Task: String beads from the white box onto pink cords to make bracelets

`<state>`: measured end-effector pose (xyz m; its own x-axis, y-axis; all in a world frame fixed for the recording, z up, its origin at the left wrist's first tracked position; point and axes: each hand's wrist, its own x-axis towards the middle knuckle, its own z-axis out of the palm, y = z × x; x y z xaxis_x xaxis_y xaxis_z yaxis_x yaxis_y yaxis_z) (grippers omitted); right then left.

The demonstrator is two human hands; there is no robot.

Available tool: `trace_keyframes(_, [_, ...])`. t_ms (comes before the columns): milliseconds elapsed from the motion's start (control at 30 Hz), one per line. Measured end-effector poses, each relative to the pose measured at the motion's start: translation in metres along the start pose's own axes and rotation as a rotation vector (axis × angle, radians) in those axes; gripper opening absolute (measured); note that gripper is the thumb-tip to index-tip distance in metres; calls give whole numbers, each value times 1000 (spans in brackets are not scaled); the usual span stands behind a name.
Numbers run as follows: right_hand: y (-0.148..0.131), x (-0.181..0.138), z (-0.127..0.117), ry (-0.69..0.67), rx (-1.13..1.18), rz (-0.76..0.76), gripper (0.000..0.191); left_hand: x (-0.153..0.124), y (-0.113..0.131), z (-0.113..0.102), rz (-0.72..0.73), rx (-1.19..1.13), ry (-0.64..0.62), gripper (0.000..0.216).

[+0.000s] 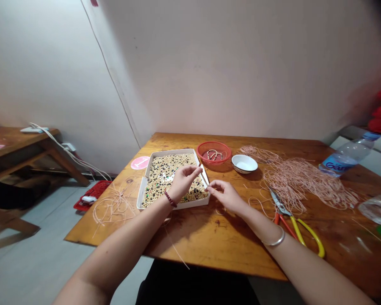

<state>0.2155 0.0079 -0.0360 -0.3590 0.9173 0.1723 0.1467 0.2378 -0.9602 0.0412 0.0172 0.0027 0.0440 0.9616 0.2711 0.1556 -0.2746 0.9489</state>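
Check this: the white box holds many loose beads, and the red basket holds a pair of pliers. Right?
One part is wrong: in the head view, the red basket holds strung beads, not pliers. The white box does hold many loose beads.

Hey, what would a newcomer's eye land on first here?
Probably the white tray of beads on the table's left half, with the left hand over it and the right hand beside its right edge. Next, perhaps the tangled pink cord spread at right, then the red basket behind the hands.
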Motion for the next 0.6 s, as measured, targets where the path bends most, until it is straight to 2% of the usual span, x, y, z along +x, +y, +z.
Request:
trace_keyframes(133, [1, 1, 3, -144, 340, 124, 35, -1, 3, 0, 5, 13, 18, 35])
trace_keyframes(233, [-1, 0, 2, -197, 471, 226, 36, -1, 4, 1, 2, 1, 19, 35])
trace_keyframes(600, [-9, 2, -4, -166, 522, 264, 29, 1, 5, 1, -80, 0, 76, 38])
